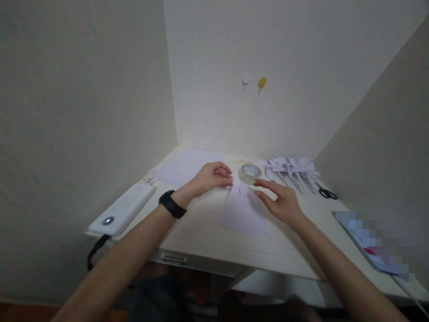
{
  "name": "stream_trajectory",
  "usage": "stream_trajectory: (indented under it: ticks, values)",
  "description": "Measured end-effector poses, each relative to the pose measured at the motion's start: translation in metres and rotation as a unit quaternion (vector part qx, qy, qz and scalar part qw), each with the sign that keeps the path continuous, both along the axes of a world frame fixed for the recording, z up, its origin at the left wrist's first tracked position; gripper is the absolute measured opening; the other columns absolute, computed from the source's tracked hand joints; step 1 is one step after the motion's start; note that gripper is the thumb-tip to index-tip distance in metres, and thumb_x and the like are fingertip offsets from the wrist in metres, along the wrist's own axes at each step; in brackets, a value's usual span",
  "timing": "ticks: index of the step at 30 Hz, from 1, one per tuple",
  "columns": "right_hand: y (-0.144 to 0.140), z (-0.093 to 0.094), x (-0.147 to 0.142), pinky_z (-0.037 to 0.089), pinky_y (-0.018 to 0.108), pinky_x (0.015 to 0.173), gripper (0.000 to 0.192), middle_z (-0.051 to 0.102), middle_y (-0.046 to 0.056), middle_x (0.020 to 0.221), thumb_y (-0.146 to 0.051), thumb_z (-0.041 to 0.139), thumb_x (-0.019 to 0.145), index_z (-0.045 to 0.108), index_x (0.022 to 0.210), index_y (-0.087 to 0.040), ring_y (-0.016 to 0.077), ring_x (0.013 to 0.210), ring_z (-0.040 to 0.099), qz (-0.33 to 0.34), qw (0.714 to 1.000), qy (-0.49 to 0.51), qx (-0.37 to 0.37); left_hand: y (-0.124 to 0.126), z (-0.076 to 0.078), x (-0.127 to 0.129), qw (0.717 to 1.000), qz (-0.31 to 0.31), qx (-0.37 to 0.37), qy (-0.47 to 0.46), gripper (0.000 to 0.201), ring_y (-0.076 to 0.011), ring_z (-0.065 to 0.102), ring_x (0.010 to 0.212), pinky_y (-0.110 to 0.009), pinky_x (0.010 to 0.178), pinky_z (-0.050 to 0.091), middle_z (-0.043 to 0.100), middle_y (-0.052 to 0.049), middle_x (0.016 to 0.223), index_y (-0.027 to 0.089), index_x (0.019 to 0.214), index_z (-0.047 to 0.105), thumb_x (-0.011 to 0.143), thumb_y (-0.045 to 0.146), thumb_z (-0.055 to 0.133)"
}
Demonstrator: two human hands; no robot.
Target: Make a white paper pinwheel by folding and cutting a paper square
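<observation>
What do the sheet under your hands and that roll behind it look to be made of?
Sheet: thin matte white paper, apparently; it lies flat, and its top edge looks slit. Tape roll: clear glossy plastic tape, probably; the desk shows faintly through its wall.

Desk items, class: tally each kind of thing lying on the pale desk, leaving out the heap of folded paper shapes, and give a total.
Flat white paper sheets: 2
Clear round tape roll: 1
Black-handled scissors: 1
White oblong power bank: 1
Total: 5
The left hand and right hand rest on the nearer sheet.
</observation>
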State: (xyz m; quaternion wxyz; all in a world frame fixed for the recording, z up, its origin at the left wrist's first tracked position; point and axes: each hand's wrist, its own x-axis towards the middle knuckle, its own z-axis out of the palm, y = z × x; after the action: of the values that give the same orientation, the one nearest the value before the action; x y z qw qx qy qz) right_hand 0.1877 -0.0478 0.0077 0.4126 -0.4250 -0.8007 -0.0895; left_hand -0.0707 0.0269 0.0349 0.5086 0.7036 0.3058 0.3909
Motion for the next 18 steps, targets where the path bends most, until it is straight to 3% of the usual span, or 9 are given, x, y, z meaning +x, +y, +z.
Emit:
stream_trajectory:
  ticks: [2, 5, 9, 13, 16, 18]
  values:
    - [0.013, 0.004, -0.016, 0.058, 0.036, 0.085, 0.033, 0.078, 0.006, 0.102, -0.031, 0.067, 0.086, 0.069, 0.119, -0.025, 0.0224, 0.093, 0.074, 0.044, 0.997, 0.051, -0.024, 0.003, 0.000, 0.025, 0.998, -0.037, -0.001, -0.041, 0.033, -0.0156, 0.067, 0.078, -0.030, 0.073, 0.053, 0.069, -0.005, 0.088, 0.014, 0.088, 0.062, 0.062, 0.018, 0.081]
    - [0.025, 0.004, -0.021, 0.059, 0.035, 0.078, 0.020, 0.079, 0.005, 0.095, -0.028, 0.068, 0.085, 0.075, 0.104, -0.027, 0.0218, 0.085, 0.074, 0.072, 0.991, 0.101, -0.046, 0.009, 0.001, 0.045, 0.997, -0.065, 0.002, -0.045, 0.033, -0.0136, 0.065, 0.074, -0.028, 0.070, 0.051, 0.068, -0.003, 0.083, 0.013, 0.083, 0.062, 0.060, 0.021, 0.084]
    - [0.024, -0.004, -0.016, 0.059, 0.031, 0.069, 0.019, 0.079, 0.004, 0.088, -0.026, 0.070, 0.083, 0.077, 0.101, -0.026, 0.0199, 0.074, 0.074, 0.075, 0.986, 0.135, -0.063, 0.015, -0.005, 0.047, 0.994, -0.108, -0.035, -0.011, 0.030, -0.0123, 0.065, 0.067, -0.027, 0.066, 0.050, 0.068, -0.001, 0.076, 0.013, 0.080, 0.061, 0.061, 0.019, 0.083]
    - [0.018, -0.011, -0.016, 0.059, 0.030, 0.068, 0.012, 0.079, 0.003, 0.083, -0.024, 0.066, 0.086, 0.078, 0.086, -0.025, 0.0192, 0.071, 0.075, 0.071, 0.988, 0.118, -0.067, 0.015, -0.014, 0.047, 0.993, -0.102, -0.062, 0.011, 0.030, -0.0119, 0.064, 0.064, -0.025, 0.062, 0.050, 0.066, 0.000, 0.070, 0.013, 0.079, 0.061, 0.060, 0.020, 0.084]
    - [0.016, -0.016, -0.017, 0.060, 0.030, 0.068, 0.015, 0.079, 0.003, 0.082, -0.024, 0.063, 0.088, 0.077, 0.085, -0.025, 0.0189, 0.071, 0.075, 0.028, 0.993, 0.110, -0.020, 0.013, -0.017, 0.048, 0.993, -0.087, -0.083, 0.007, 0.031, -0.0115, 0.064, 0.061, -0.023, 0.055, 0.049, 0.066, -0.002, 0.074, 0.014, 0.080, 0.060, 0.073, 0.038, 0.078]
    - [0.016, -0.019, -0.017, 0.060, 0.030, 0.068, 0.015, 0.079, 0.003, 0.083, -0.024, 0.062, 0.090, 0.077, 0.088, -0.025, 0.0188, 0.071, 0.075, 0.004, 0.995, 0.095, 0.022, 0.009, -0.016, 0.047, 0.993, -0.085, -0.068, 0.046, 0.036, -0.0092, 0.058, 0.051, -0.020, 0.045, 0.040, 0.063, -0.002, 0.068, 0.014, 0.079, 0.060, 0.086, 0.049, 0.062]
